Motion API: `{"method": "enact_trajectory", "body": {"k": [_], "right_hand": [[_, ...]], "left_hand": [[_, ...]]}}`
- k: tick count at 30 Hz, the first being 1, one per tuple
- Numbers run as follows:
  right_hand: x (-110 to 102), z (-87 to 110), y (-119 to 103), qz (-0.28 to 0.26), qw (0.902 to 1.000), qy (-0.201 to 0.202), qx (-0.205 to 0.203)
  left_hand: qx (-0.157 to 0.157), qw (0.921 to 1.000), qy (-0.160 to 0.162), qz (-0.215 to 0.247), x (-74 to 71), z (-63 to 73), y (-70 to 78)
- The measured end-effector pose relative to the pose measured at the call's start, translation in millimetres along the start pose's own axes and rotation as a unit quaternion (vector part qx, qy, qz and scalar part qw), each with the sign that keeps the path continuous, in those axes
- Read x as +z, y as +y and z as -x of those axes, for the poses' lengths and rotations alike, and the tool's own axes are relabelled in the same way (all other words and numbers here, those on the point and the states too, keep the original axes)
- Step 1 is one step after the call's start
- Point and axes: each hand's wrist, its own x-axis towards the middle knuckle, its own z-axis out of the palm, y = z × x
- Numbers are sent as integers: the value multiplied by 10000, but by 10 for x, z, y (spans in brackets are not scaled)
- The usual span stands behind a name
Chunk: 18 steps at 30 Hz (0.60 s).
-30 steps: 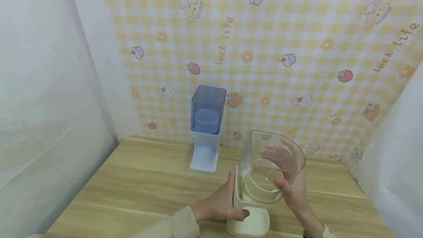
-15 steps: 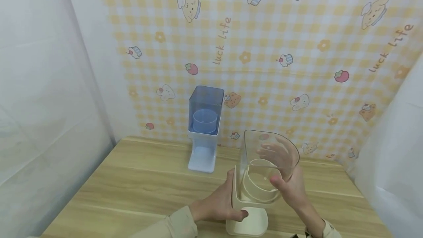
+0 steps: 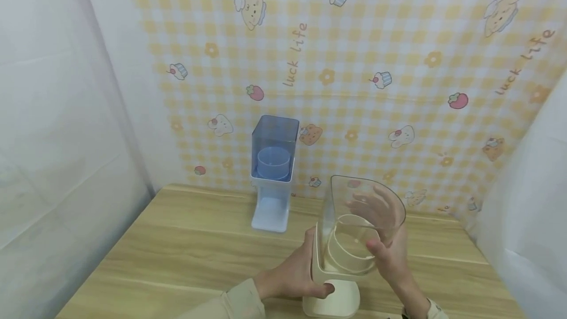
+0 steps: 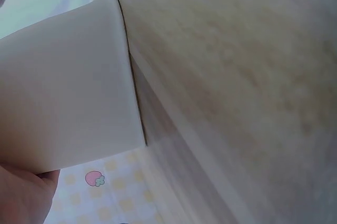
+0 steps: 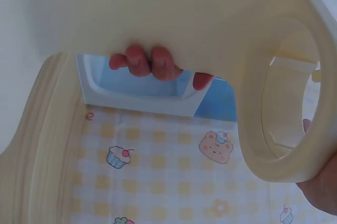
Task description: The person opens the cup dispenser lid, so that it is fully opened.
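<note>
One cream dispenser (image 3: 343, 256) with clear hopper (image 3: 342, 201), at the wooden table's (image 3: 186, 260) near side: left hand (image 3: 290, 272) clasped about its frame (image 3: 347, 276), right hand (image 3: 395, 255) wrapped wide round the hopper (smooth-walled, so probably slippery), best handled with frame braced and pressure even.

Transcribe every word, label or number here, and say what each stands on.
"luck life", left one: checked backdrop.
"luck life", right one: same backdrop.
"e", right wrist view: backdrop; rest hidden.
Small lettering, backdrop's lower right: too small to read.
None visible on the blue holder or cream holder.
</note>
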Motion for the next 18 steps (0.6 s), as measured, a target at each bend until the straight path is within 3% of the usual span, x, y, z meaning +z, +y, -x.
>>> {"method": "enact_trajectory", "body": {"k": [12,18], "right_hand": [[-30,71,27,57,9996,217,-191],[-11,67,25,-204,9988,279,-355]], "left_hand": [[-83,9999,-84,125,2,0,25],[-221,9991,-135,336,1,4,12]]}}
